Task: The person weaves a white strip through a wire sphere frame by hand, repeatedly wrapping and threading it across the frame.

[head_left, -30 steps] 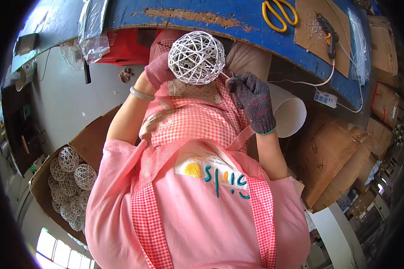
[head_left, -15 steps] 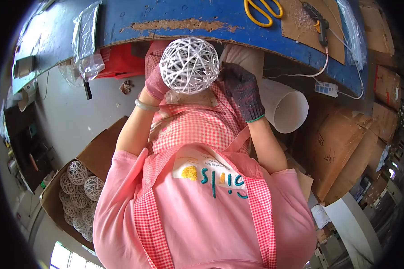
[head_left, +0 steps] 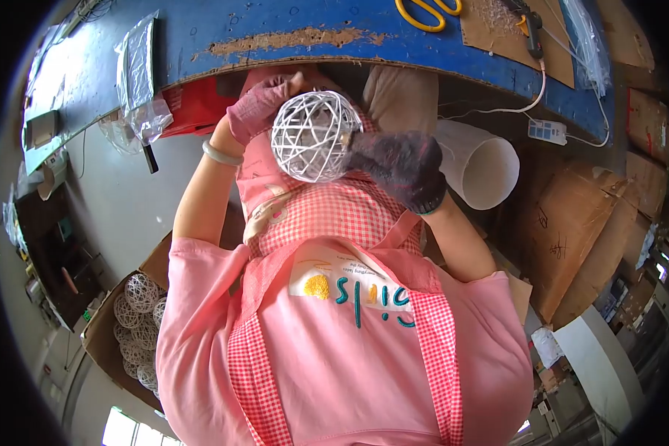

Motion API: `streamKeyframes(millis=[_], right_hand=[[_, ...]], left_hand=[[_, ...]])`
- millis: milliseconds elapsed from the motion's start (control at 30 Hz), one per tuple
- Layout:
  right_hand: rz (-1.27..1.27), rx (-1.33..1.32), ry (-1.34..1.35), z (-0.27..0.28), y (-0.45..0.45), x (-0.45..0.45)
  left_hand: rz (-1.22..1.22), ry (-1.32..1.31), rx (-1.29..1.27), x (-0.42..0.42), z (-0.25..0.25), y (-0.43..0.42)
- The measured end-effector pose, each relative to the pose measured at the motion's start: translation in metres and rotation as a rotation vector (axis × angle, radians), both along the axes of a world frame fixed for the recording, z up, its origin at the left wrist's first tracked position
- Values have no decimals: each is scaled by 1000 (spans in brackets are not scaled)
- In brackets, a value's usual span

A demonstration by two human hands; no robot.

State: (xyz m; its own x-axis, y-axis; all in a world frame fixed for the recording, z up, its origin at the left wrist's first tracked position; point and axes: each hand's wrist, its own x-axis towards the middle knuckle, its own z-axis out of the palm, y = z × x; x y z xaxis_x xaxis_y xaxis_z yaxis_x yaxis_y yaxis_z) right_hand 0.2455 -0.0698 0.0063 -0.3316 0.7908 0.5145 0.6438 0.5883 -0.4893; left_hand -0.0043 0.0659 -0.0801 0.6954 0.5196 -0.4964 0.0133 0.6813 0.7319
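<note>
A white openwork ball of woven strands (head_left: pixel 312 141) is held up before the apron, below the table edge. My right hand (head_left: pixel 401 163), in a dark knitted glove, has its fingers closed on the right side of the ball. At the ball's upper left is my left hand (head_left: pixel 264 102), in a pink glove with bare fingertips. Its fingers are pinched together near the top of the ball; what they hold, if anything, is too small to tell.
Yellow-handled scissors (head_left: pixel 429 13) and a glue gun (head_left: pixel 531 31) on cardboard lie on the blue table (head_left: pixel 290 18). A white cylinder (head_left: pixel 487 169) stands at the right. Similar balls (head_left: pixel 137 323) fill a box at lower left. A large carton (head_left: pixel 565 238) stands at right.
My left hand has let go of the ball's left side and moved up. My right hand has come in from the right and taken hold of the ball, which has turned.
</note>
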Motion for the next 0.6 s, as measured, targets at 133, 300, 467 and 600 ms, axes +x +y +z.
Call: streamKeyframes(millis=[133,300,467,600], right_hand=[[65,17,-208,-6,-10,-7],[131,-19,-240,-22,-19,-10],[205,-49,-376,-15,-17,3],[357,74,-459,11,4,15]], left_hand=[[-2,-8,95,9,33,-12],[16,-166,89,-22,-38,-32],[-180,12,351,-3,-23,-57],[-236,276,554,27,16,-59]])
